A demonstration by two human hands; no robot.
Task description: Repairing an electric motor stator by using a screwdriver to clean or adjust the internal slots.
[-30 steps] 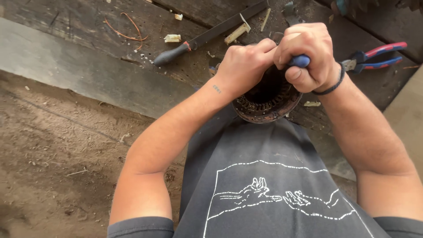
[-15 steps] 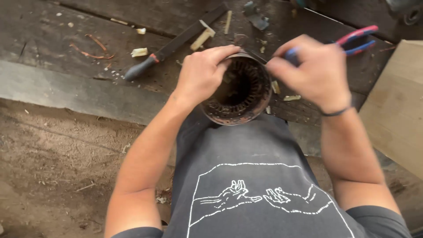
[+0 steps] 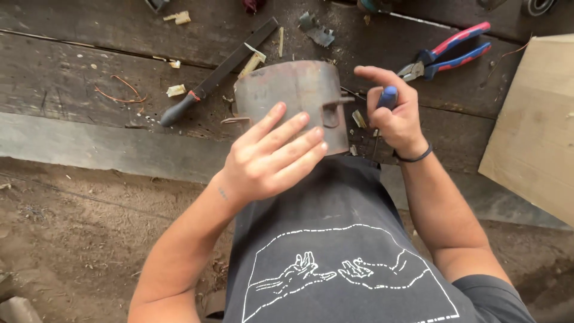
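Turned sideways, rusty metal cylinder [image 3: 293,96] (grey-brown).

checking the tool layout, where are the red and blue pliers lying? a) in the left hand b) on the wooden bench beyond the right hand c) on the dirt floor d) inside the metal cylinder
b: the pliers lie on the dark wooden bench, just beyond the right hand, which holds a blue-handled tool.

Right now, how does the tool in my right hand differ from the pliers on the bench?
The blue-handled tool is gripped in the right hand, its shaft pointing down; the pliers lie flat and untouched. The tool shows one blue handle; the pliers have two red-and-blue handles. Both sit right of the metal cylinder.
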